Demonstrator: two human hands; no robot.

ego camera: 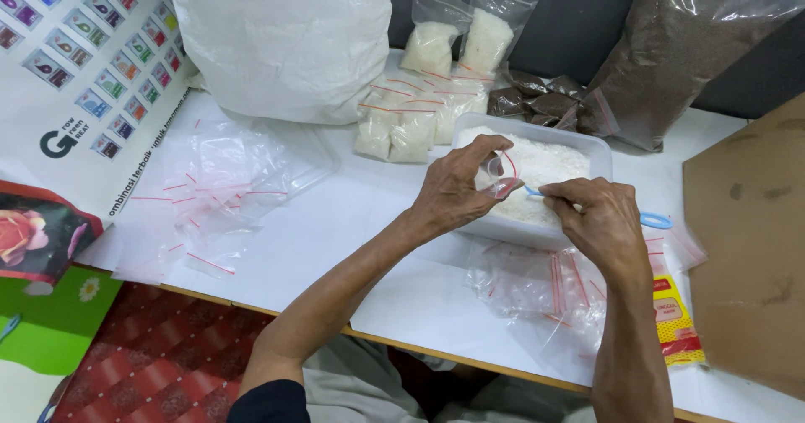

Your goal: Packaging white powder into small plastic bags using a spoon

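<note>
Table [335, 230]: bag [501, 171] in left hand [453, 192].

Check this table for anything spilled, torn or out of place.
Nothing stands out. The white grains stay inside the tub, the filled bags lie sealed, and the left hand holds a small bag over the tub.

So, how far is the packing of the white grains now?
Done: several filled, sealed bags lie behind the tub, two more stand upright. In hand: the left hand holds a small bag open over the tub, and the right hand brings a blue scoop to it. Left: the tub holds many grains, and empty bags wait on the table.
</note>
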